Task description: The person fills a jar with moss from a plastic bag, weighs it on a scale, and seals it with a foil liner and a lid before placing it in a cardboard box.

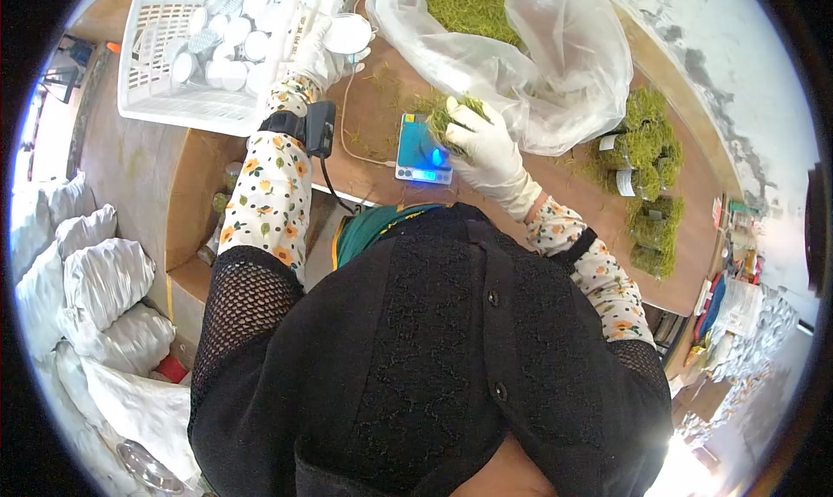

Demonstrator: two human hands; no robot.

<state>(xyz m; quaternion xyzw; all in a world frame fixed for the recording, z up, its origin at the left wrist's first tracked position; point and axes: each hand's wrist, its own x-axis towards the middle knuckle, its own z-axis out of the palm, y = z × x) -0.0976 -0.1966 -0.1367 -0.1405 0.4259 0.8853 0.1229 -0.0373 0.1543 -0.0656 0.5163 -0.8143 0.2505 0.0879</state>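
My left hand (323, 62), in a white glove, is at the right side of a white plastic basket (186, 107). It grips a round white lid (349, 34), flat face up; whether a jar is under it I cannot tell. My right hand (477, 141), also gloved, is closed on a clump of dry green moss-like strands (444, 120). This clump overlaps the blue top of a small digital scale (412, 146) with a lit display. Several round white lids (236, 30) lie in the basket.
A large clear plastic bag (573, 89) of green strands (468, 3) stands at the back. Labelled containers with green strands (642, 163) are grouped at right. A cardboard box (186, 185) sits below the basket; white sacks (104, 280) are piled at left. A thin cable (347, 107) crosses the table.
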